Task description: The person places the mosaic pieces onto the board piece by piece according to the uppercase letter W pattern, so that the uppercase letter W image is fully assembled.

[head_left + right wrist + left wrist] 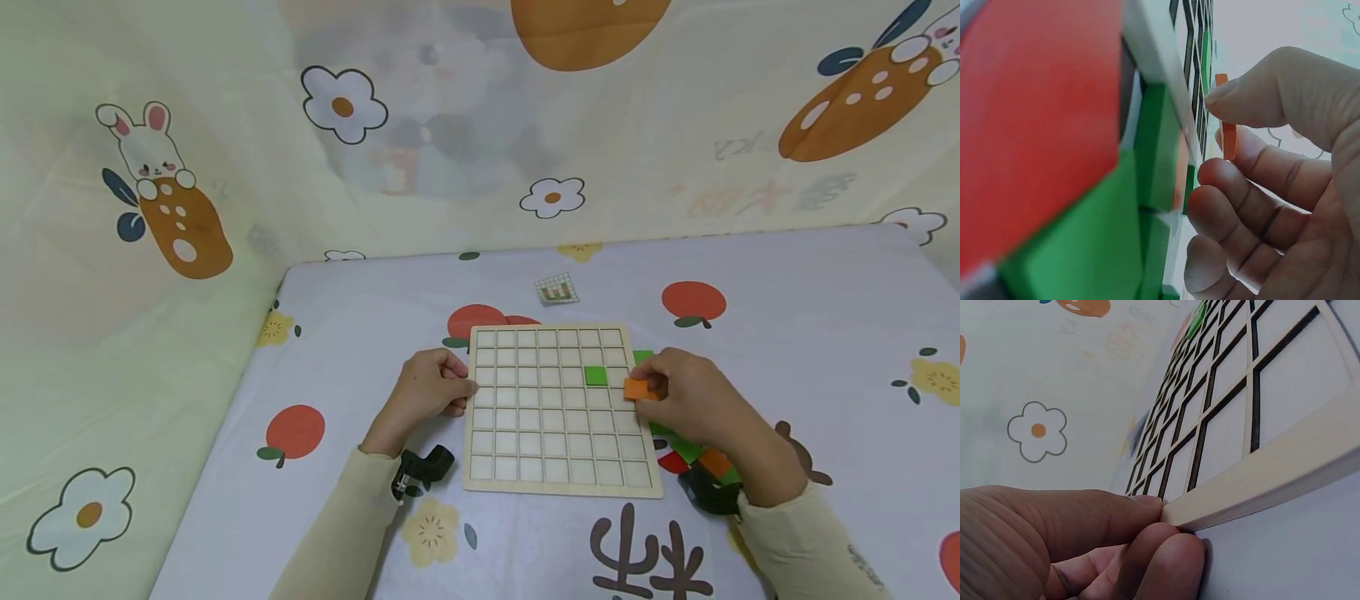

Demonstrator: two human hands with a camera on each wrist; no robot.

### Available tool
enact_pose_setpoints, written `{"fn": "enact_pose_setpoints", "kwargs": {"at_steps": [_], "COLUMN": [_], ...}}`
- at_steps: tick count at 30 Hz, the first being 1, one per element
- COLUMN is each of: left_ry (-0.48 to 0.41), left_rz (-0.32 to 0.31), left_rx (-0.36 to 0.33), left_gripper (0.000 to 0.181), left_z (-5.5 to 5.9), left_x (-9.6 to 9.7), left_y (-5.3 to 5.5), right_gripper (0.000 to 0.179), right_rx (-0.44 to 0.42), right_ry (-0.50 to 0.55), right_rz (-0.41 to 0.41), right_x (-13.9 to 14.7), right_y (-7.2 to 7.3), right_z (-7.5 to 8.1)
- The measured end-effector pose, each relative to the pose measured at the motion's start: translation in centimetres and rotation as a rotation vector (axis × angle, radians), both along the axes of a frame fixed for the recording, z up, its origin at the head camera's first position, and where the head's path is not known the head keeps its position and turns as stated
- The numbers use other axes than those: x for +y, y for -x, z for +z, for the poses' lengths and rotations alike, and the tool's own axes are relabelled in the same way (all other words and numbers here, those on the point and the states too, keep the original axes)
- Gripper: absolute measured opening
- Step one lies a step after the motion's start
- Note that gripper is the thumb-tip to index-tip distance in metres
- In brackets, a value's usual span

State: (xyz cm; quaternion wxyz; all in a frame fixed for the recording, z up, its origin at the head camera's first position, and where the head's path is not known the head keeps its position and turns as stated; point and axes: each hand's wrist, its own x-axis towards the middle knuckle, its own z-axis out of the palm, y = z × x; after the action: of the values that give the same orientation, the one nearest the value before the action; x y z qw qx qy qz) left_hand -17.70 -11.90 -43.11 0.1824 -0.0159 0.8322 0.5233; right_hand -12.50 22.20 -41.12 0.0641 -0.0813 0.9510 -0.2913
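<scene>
A pale wooden grid board [527,419] lies on the table, with one green square tile [596,376] set in a cell toward its upper right. My left hand [427,385] pinches the board's left edge, thumb on top and fingers curled at the side, as the left wrist view shows. Between thumb and index finger, my right hand [686,396] holds an orange tile [637,389] just over the board's right edge. In the right wrist view that orange tile [1229,140] stands on edge, and the other fingers are loosely curled below it.
Beside the board's right edge, partly under my right hand, lies a pile of green, red and orange tiles [686,451]. A small card with a printed grid pattern [557,288] lies behind the board. Patterned cloth [450,208] rises behind the table.
</scene>
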Motion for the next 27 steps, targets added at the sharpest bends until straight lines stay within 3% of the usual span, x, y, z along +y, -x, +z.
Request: {"fn": "enact_pose_setpoints", "kwargs": {"at_steps": [14, 27], "left_ry": [-0.013, -0.009], "left_rz": [0.004, 0.006], "left_rx": [-0.004, -0.016], "left_gripper": [0.017, 0.018], "left_z": [0.1, 0.1], "left_x": [0.0, 0.0], "left_y": [0.0, 0.0], "right_gripper": [0.024, 0.023], "right_rx": [-0.023, -0.037], "right_ry": [0.061, 0.047], "right_rz": [0.032, 0.06], "right_x": [-1.4, -2.3], "right_y": [0.4, 0.6], "right_z": [0.2, 0.3]}}
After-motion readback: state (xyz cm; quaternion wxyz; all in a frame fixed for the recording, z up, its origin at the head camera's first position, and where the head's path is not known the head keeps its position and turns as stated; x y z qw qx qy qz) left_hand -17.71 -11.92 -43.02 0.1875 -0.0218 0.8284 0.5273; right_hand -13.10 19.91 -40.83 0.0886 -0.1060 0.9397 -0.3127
